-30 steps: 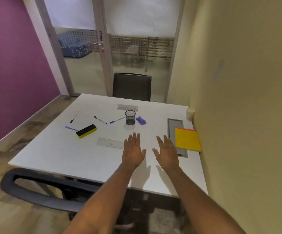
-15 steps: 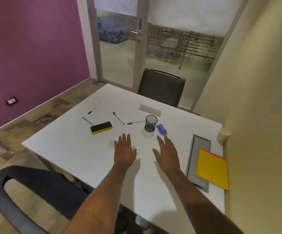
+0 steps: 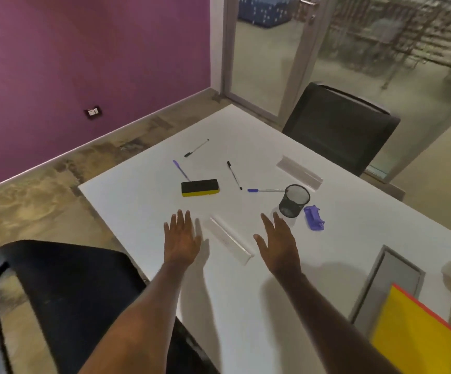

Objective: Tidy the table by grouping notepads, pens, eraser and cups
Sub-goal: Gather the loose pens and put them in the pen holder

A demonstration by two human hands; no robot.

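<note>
Two bare hands extend over a smooth white table [image 3: 143, 201], palms down, fingers spread wide, holding nothing. Head view, centre of frame: left hand [image 3: 181, 238] and right hand [image 3: 279, 245] flank a clear plastic ruler [image 3: 229, 238], long, flat, lying diagonally; neither touches it.

Above the hands: rectangular eraser [image 3: 200, 187], black felt top w/ yellow base. Upper centre: 4 slim pens, scattered and apart: black-capped pen [image 3: 196, 148], purple pen [image 3: 180, 170], black pen [image 3: 234, 175], blue-capped pen [image 3: 265, 190], its far end touching the black wire-mesh cup [image 3: 294, 201], cylindrical, upright. Just right of cup: small purple plastic item [image 3: 314, 217], type cannot be told. Second clear strip [image 3: 299, 171] lies behind the cup.

Lower right: yellow notepad [image 3: 413, 336], red edge, overlapping a grey rectangular inset panel [image 3: 397, 273]. Black chairs: lower-left chair [image 3: 65, 292]; far-side chair [image 3: 340, 128].
</note>
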